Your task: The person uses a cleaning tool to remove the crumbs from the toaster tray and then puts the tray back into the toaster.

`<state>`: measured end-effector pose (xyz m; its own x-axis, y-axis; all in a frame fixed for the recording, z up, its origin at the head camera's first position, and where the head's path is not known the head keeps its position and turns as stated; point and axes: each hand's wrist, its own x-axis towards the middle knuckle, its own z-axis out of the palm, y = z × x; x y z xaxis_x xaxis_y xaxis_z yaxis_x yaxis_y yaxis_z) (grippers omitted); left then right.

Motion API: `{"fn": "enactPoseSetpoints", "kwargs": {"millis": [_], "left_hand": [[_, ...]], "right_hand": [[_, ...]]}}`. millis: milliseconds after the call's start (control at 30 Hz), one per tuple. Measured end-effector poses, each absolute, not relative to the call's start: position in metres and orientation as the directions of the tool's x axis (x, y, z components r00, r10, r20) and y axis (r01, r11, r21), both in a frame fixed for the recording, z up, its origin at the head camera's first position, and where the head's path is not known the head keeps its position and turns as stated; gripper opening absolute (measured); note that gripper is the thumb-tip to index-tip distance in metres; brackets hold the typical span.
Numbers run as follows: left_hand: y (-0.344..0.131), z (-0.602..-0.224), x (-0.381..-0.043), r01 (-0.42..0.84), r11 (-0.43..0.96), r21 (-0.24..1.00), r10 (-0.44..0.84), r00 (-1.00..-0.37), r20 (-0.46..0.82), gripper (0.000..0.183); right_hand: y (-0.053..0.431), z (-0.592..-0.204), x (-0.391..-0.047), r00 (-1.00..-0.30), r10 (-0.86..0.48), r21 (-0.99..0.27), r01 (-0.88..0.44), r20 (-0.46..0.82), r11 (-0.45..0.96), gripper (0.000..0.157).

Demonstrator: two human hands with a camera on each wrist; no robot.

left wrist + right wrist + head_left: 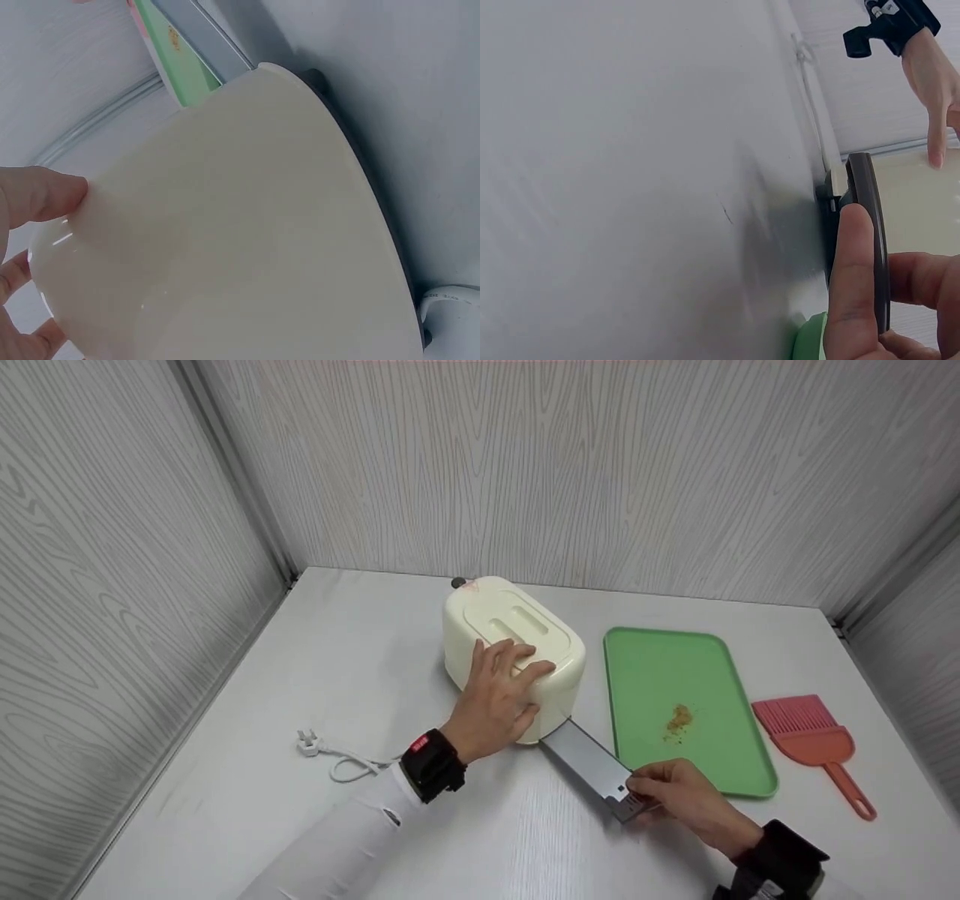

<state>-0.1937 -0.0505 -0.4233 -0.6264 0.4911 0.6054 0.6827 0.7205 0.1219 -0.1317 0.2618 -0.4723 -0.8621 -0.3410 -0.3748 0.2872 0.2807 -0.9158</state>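
Note:
A cream toaster point(555, 690) with a slotted lid point(472, 615) on top stands near the middle of the table. My left hand point(495, 701) holds it at the near end, fingers spread over the lid and thumb against the end wall. In the left wrist view the toaster's smooth side point(240, 225) fills most of the picture. A long grey metal crumb tray point(589, 757) sticks out from the toaster's base, sloping toward me. My right hand point(686, 799) pinches its outer end between thumb and fingers; the right wrist view shows the tray's dark edge point(874, 232) between them.
Right of the toaster lies a green tray point(660, 667) with a small heap of brown crumbs point(679, 720). Beside it are a red brush and orange dustpan point(814, 742). A white plug point(308, 743) and its cord lie at left. Panels enclose the back and sides.

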Motion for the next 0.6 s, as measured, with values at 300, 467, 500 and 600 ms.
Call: {"fn": "enactPoseSetpoints", "kwargs": {"millis": [300,467,500,600], "left_hand": [[-0.0507,-0.4235,-0.1948,0.694,0.706,0.14,0.493,-0.624,0.607,0.052],[-0.0513,-0.4226,-0.1936,0.69,0.708,0.151,0.49,-0.634,0.598,0.052],[-0.0513,-0.4227,-0.1937,0.69,0.708,0.15,0.491,-0.634,0.598,0.052],[-0.051,-0.4225,-0.194,0.689,0.709,0.151,0.489,-0.634,0.599,0.051]], "right_hand": [[0.2611,-0.4729,-0.1376,-0.864,-0.353,-0.924,0.278,-0.36,0.261,0.031],[0.2582,-0.4745,-0.1387,-0.867,-0.349,-0.926,0.277,-0.356,0.255,0.03],[0.2575,-0.4751,-0.1389,-0.868,-0.348,-0.927,0.278,-0.355,0.251,0.03],[0.255,-0.4769,-0.1396,-0.869,-0.353,-0.931,0.277,-0.348,0.236,0.03]]}}
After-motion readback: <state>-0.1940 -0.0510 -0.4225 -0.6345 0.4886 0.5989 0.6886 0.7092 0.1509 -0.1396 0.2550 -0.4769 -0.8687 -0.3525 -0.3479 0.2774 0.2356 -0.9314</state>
